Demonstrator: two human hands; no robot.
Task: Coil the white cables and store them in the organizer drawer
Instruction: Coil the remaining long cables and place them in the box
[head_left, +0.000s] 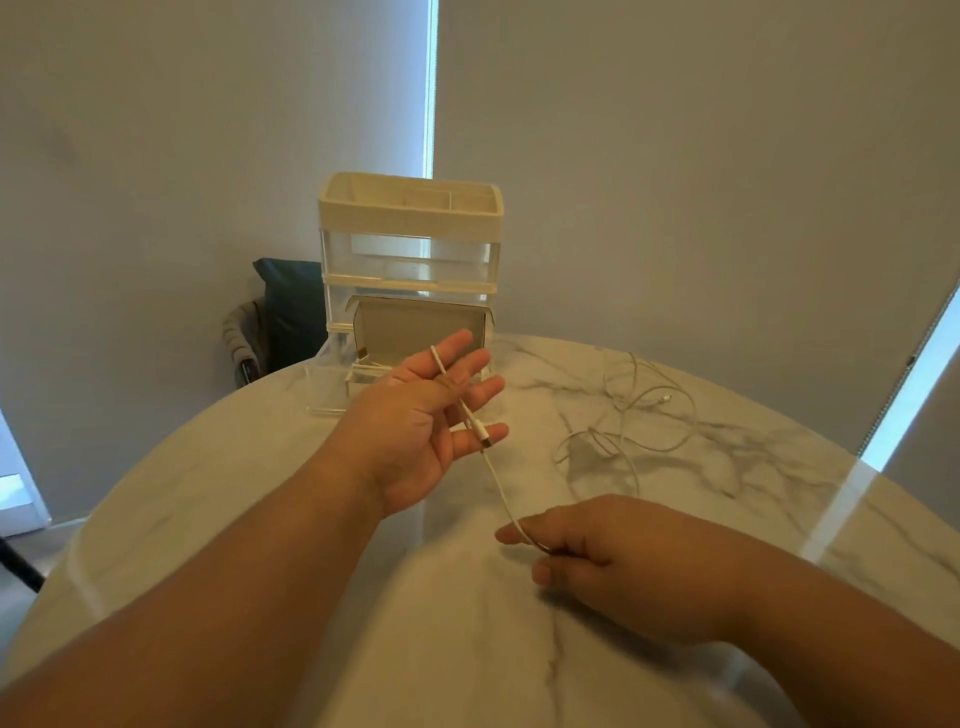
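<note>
My left hand (421, 421) is raised palm up in front of the organizer, fingers spread, its thumb pinning a thin white cable (496, 480) across the fingers. The cable's connector end lies by the little finger. From there the cable runs down to my right hand (587, 540), which pinches it just above the table. The rest of the white cable (639, 410) lies in loose tangled loops on the marble table to the right. The white and clear organizer (410, 244) stands at the table's far edge, its bottom clear drawer (327, 389) pulled out.
The round marble table (467, 649) fills the lower view. A small open cardboard box (421, 325) sits in the pulled-out drawer. A chair with dark cloth (280, 322) stands behind the table at left. Grey blinds hang behind.
</note>
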